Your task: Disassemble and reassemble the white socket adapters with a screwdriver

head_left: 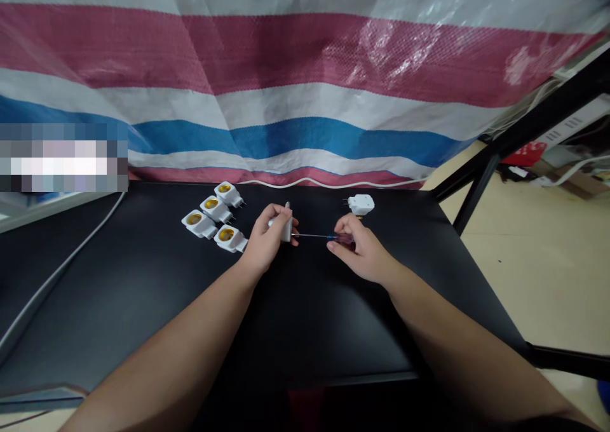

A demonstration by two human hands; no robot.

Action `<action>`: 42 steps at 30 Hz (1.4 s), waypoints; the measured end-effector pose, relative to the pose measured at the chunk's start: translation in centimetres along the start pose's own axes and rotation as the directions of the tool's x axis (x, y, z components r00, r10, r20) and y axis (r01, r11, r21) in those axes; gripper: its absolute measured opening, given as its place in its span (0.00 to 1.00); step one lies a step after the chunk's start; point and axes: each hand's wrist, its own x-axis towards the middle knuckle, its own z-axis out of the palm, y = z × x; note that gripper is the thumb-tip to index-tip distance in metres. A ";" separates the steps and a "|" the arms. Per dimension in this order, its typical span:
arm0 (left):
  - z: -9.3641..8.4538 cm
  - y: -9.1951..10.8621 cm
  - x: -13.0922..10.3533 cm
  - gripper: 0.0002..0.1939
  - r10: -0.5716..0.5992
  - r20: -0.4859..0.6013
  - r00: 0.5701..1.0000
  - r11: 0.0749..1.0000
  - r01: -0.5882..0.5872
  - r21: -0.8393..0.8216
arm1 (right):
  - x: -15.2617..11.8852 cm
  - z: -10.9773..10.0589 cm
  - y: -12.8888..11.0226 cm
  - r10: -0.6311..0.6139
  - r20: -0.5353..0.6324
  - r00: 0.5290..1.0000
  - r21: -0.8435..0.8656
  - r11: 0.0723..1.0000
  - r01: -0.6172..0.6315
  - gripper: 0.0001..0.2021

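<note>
My left hand (269,238) is closed around a white plug-in lamp socket (286,227), with its prongs pointing up and away. In my right hand (362,248) is a screwdriver (312,236) with a reddish, see-through handle. Its thin shaft lies level, and the tip meets the right side of the held socket. Left of my left hand lie several more white lamp sockets (216,209) with brass-coloured threaded openings facing up. Beyond my right hand another white lamp socket (361,204) rests face down, prongs to the left.
The black table (305,330) bears everything. A striped plastic sheet (305,70) hangs along its back edge, with a white cable (305,182) at its foot. Another cable (61,267) runs down the left side. A black metal frame (490,155) stands at the right.
</note>
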 end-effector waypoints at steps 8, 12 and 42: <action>0.0 -0.1 0.1 0.19 -0.005 0.023 1.000 1.000 0.005 0.020 | 0.2 0.0 -0.1 0.027 -0.002 1.000 -0.055 0.998 -0.027 0.20; -0.1 -0.2 0.3 0.19 -0.023 -0.001 1.000 1.000 0.023 -0.017 | -0.1 -0.2 -0.1 -0.020 0.037 0.999 -0.015 1.000 0.020 0.09; 0.4 0.4 0.2 0.17 -0.093 -0.024 0.995 0.993 0.091 -0.079 | 0.3 -0.4 0.2 0.016 0.003 1.000 -0.073 0.997 -0.016 0.13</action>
